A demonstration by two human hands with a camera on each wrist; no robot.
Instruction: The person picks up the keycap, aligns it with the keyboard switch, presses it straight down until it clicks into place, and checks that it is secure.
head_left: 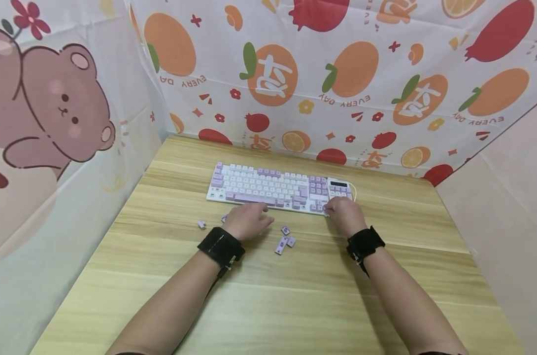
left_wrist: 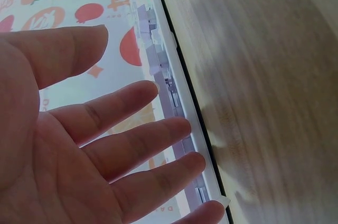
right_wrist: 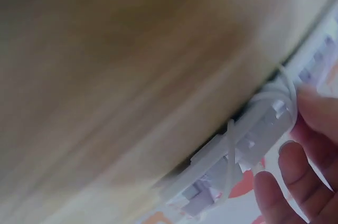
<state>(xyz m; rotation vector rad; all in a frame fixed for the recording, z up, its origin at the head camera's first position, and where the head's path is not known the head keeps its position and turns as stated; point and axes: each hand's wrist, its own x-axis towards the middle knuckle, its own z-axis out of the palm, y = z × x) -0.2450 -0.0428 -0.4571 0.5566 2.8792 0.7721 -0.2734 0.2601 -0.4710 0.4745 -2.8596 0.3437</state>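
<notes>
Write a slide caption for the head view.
Right hand at the keyboard, left hand by its front edge, loose keys on the table.

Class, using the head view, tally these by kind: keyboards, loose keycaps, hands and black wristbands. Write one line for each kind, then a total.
Keyboard: 1
Loose keycaps: at least 5; some lie close together and one is partly hidden
Hands, left hand and right hand: 2
Black wristbands: 2
Total: at least 10

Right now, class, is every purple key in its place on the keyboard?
No, a few loose purple keys lie on the table in front of the keyboard.
</notes>
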